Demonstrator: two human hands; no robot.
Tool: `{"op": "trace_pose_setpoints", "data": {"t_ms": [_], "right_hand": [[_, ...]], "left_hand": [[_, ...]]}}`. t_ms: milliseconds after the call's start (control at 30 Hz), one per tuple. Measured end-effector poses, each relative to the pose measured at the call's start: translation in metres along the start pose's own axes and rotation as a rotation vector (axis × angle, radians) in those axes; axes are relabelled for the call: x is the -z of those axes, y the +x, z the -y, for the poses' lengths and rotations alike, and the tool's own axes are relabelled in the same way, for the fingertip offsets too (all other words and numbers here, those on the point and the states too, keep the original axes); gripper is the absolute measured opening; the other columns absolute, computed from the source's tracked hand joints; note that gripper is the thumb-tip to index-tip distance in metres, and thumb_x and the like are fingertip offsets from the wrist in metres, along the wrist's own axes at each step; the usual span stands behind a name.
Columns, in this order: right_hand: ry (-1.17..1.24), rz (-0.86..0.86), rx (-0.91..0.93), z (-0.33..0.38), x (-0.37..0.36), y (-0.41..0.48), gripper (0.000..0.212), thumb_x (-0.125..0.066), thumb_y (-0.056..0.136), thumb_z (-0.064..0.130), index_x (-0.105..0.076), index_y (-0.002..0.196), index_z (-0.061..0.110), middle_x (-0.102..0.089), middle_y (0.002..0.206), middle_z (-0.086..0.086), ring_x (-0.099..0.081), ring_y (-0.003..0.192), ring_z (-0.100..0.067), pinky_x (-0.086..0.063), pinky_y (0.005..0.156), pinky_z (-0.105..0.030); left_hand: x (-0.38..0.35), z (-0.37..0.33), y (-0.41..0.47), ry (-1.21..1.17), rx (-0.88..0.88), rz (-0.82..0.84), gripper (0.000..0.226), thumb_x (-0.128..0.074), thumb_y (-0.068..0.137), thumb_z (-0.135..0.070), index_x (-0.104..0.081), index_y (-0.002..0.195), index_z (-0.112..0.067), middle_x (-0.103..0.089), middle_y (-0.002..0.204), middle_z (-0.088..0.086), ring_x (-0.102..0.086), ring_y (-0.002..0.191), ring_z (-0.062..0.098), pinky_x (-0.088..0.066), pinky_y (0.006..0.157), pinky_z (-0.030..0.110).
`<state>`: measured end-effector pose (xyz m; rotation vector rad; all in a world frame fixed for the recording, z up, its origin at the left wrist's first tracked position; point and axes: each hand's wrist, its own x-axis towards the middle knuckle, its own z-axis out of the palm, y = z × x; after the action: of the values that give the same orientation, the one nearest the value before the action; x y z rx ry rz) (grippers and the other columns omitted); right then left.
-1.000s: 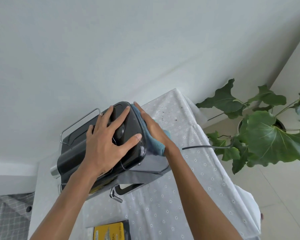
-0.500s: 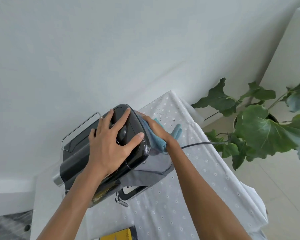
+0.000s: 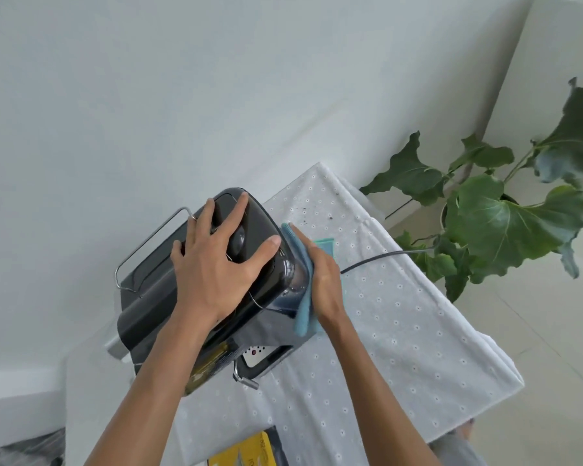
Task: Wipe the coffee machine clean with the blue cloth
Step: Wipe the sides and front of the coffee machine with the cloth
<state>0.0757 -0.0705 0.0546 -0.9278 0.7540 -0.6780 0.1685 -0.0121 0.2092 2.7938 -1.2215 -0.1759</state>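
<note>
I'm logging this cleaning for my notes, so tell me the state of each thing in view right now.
coffee machine: standing on the tablecloth, steadied from above.
blue cloth: pressed flat against the machine's side.
left hand: flat, fingers spread on the machine's top.
right hand: straight fingers pressing the cloth.
power cord: lying across the tablecloth.

We see the glossy black coffee machine [image 3: 148,297] standing on the table [image 3: 401,331], the blue cloth [image 3: 303,311] flat against its right side.
</note>
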Motion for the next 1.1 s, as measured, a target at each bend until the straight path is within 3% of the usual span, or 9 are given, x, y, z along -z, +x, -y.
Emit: {"op": "trace_pose_setpoints", "data": {"t_ms": [133, 233, 300, 467, 600, 700, 867, 1033, 1100], "right_hand": [[-0.021, -0.313, 0.06, -0.04, -0.005, -0.01, 0.05, -0.032, 0.108, 0.013, -0.068, 0.129, 0.04, -0.066, 0.134, 0.018, -0.058, 0.129, -0.003, -0.043, 0.115, -0.043], [0.125, -0.589, 0.09, -0.042, -0.034, -0.024, 0.053, -0.03, 0.102, 0.018, -0.073, 0.121, 0.043, -0.071, 0.125, 0.016, -0.062, 0.125, -0.013, -0.044, 0.112, -0.05], [0.162, -0.685, 0.125, -0.026, -0.055, -0.033, 0.054, -0.027, 0.098, 0.027, -0.073, 0.126, 0.033, -0.069, 0.132, 0.012, -0.057, 0.132, -0.016, -0.038, 0.115, -0.052], [0.143, -0.652, 0.235, 0.019, -0.076, -0.04, 0.053, -0.026, 0.099, 0.03, -0.073, 0.121, 0.038, -0.072, 0.125, 0.011, -0.063, 0.123, -0.016, -0.046, 0.108, -0.048], [0.154, -0.71, 0.188, -0.014, -0.062, -0.033, 0.047, -0.031, 0.105, 0.025, -0.074, 0.118, 0.04, -0.075, 0.119, 0.006, -0.068, 0.114, -0.015, -0.053, 0.1, -0.05], [0.212, -0.752, 0.104, -0.038, -0.061, -0.032, 0.048, -0.032, 0.099, 0.041, -0.073, 0.122, 0.038, -0.073, 0.124, 0.004, -0.066, 0.121, -0.019, -0.05, 0.105, -0.053], [0.206, -0.839, 0.3, 0.003, -0.107, -0.056, 0.05, -0.025, 0.099, 0.032, -0.06, 0.128, 0.054, -0.058, 0.145, 0.017, -0.046, 0.143, -0.012, -0.034, 0.12, -0.05], [0.265, -0.767, 0.269, 0.001, -0.08, -0.035, 0.047, -0.03, 0.105, 0.031, -0.068, 0.131, 0.034, -0.068, 0.132, 0.016, -0.058, 0.128, -0.004, -0.044, 0.114, -0.038], [0.258, -0.775, 0.214, -0.03, -0.074, -0.035, 0.05, -0.031, 0.101, 0.044, -0.064, 0.137, 0.035, -0.065, 0.137, 0.014, -0.057, 0.131, -0.006, -0.043, 0.115, -0.042]], "left_hand": [[-0.001, 0.0, 0.003, -0.015, -0.002, -0.006, 0.086, -0.027, 0.067, -0.093, -0.018, 0.146, -0.06, -0.017, 0.164, -0.002, -0.014, 0.151, 0.021, -0.013, 0.117, 0.06], [-0.001, 0.001, 0.001, -0.025, -0.012, -0.025, 0.085, -0.029, 0.069, -0.09, -0.021, 0.147, -0.058, -0.019, 0.163, 0.0, -0.016, 0.151, 0.024, -0.015, 0.118, 0.057], [-0.002, 0.004, 0.0, -0.039, -0.031, -0.032, 0.083, -0.031, 0.07, -0.088, -0.024, 0.147, -0.056, -0.02, 0.163, 0.001, -0.016, 0.15, 0.024, -0.016, 0.119, 0.056], [-0.005, 0.007, 0.004, -0.013, -0.058, -0.029, 0.083, -0.032, 0.074, -0.086, -0.023, 0.149, -0.053, -0.018, 0.163, 0.006, -0.014, 0.151, 0.027, -0.013, 0.118, 0.058], [-0.006, 0.007, 0.003, -0.018, -0.079, -0.036, 0.08, -0.034, 0.077, -0.084, -0.02, 0.15, -0.052, -0.016, 0.164, 0.008, -0.012, 0.15, 0.033, -0.01, 0.118, 0.058], [-0.006, 0.007, 0.003, -0.012, -0.078, -0.027, 0.08, -0.034, 0.078, -0.083, -0.02, 0.15, -0.051, -0.015, 0.163, 0.009, -0.01, 0.15, 0.035, -0.009, 0.118, 0.059], [-0.006, 0.011, 0.005, -0.018, -0.092, -0.024, 0.081, -0.032, 0.078, -0.083, -0.02, 0.151, -0.049, -0.015, 0.163, 0.011, -0.008, 0.149, 0.039, -0.009, 0.116, 0.062], [-0.007, 0.009, 0.004, -0.016, -0.099, -0.017, 0.081, -0.032, 0.079, -0.082, -0.019, 0.151, -0.049, -0.014, 0.163, 0.012, -0.008, 0.149, 0.04, -0.008, 0.116, 0.063], [-0.007, 0.009, 0.004, -0.02, -0.098, -0.017, 0.08, -0.033, 0.079, -0.082, -0.02, 0.151, -0.049, -0.014, 0.163, 0.012, -0.008, 0.149, 0.041, -0.007, 0.115, 0.063]]}}
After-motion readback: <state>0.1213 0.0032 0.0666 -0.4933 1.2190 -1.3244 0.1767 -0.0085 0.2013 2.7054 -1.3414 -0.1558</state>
